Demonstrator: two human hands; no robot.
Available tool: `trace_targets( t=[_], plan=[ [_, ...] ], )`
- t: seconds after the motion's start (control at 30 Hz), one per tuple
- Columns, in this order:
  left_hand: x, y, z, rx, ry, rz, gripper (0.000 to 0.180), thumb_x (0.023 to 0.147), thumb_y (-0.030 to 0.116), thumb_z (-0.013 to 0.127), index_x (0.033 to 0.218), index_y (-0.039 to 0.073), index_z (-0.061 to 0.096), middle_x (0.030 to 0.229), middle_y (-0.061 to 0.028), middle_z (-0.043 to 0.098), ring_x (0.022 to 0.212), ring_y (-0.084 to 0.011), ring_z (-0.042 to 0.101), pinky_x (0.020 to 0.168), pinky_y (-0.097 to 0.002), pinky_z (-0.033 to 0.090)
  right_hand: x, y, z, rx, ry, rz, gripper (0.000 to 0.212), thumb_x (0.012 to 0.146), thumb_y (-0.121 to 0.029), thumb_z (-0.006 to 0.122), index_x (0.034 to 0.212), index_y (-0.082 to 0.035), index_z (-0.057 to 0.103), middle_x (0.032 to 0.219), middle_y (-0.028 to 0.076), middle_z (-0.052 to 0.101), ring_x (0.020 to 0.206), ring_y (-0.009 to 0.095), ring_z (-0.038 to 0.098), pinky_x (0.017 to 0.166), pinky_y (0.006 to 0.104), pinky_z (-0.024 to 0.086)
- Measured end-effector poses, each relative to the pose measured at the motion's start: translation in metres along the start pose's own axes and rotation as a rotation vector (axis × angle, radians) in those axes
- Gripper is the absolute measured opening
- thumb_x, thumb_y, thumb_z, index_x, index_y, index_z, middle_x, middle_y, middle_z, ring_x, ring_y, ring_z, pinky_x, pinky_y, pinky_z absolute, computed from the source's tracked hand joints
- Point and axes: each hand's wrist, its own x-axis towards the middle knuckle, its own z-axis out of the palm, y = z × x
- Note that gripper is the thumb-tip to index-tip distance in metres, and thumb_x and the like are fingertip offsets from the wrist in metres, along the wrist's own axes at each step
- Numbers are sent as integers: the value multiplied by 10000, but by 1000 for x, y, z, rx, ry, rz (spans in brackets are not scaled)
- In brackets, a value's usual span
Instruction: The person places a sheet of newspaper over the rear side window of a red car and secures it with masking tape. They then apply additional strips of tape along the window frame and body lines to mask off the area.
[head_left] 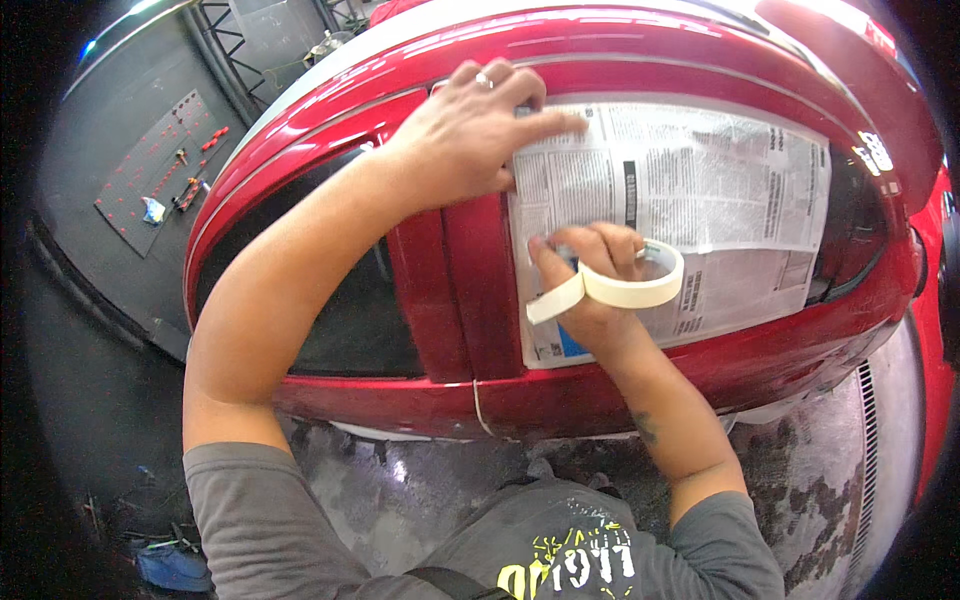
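The left hand is loosely spread, its fingers over the red frame at the newspaper's upper left corner, one finger reaching across the print; how firmly it presses, I cannot tell; the right hand is curled, fingers hooked through the roll of pale tape, a short free strip sticking out leftward; the newspaper lies over the rear side window of the red car, leaving dark glass bare at right.
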Motion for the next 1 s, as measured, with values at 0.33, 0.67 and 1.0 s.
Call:
trace_targets(
  t=[0.33,0.67,1.0],
  plan=[
    [-12,-33,-21,25,56,276,596,914,207,860,1496,175,736,1520,-105,688,1462,-323,636,1241,-500,517,-4,-2,19,-149,25,12,138,887,-180,856,1011,-127,828,1215,41,790,1147,277,705,933,491,544],
    [-55,-25,31,99,116,364,606,1058,598,697,1584,298,691,1758,-188,521,1669,-352,445,1398,-582,302,-27,-31,28,-341,-133,85,304,947,-148,768,1232,-68,842,1440,163,773,1314,370,715,1086,520,568],
    [-63,2,37,90,26,518,927,954,785,698,1474,19,739,1675,-159,585,1639,-334,453,1356,-556,346,14,-33,-17,-450,38,379,383,1035,-130,739,1390,11,755,1378,288,766,1351,486,703,1156,602,527]
  ],
)
